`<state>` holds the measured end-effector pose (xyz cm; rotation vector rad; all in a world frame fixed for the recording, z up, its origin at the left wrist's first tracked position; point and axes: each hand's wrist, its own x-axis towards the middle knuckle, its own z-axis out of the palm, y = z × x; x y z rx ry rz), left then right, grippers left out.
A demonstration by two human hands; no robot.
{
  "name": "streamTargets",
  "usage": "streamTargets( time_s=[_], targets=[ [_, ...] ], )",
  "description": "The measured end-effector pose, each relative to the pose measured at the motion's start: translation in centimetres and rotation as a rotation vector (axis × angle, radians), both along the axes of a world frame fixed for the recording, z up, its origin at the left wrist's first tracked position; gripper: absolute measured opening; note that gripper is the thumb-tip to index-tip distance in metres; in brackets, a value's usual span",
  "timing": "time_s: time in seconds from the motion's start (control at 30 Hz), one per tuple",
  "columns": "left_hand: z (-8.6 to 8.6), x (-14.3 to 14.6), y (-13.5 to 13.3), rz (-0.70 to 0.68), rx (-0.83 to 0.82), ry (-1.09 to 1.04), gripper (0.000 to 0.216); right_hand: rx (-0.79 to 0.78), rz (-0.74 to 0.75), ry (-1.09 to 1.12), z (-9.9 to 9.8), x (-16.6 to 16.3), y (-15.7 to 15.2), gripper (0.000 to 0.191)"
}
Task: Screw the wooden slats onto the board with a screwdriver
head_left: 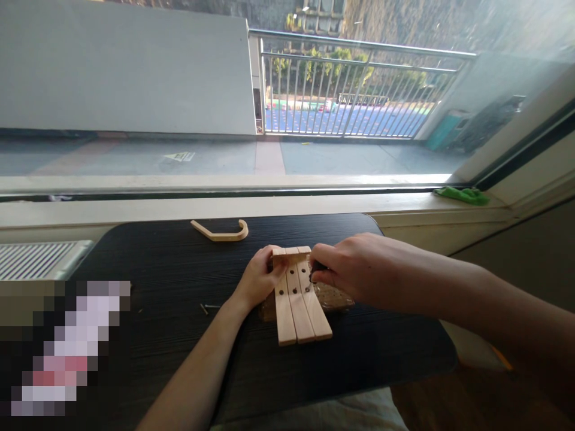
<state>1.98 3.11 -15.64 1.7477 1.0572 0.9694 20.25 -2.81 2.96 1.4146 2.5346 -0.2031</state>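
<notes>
A small wooden assembly of three pale slats [300,308] with drilled holes lies on the black table [171,335], joined by a crosspiece at its far end. My left hand [257,279] grips that far end from the left, fingers curled on the wood. My right hand [345,269] is closed in a pinch over the right slat, holding a small dark object that I cannot make out. A round cork-like mat [335,297] lies under the slats on the right.
A curved wooden piece [221,232] lies near the table's far edge. Two small screws [209,307] rest left of my left wrist. A green cloth [462,194] sits on the windowsill. A radiator grille [40,258] is at left.
</notes>
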Motion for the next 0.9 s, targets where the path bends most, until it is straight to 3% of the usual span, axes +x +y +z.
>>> streamTargets(
  time_s=[0.37, 0.9],
  targets=[
    [0.2, -0.1, 0.0, -0.007, 0.006, -0.005, 0.001, 0.048, -0.012, 0.035, -0.5, 0.2, 0.1, 0.030],
    [-0.4, -0.7, 0.3, -0.112, 0.012, -0.001, 0.015, 0.096, -0.003, 0.043, -1.3, 0.6, 0.0, 0.030]
  ],
)
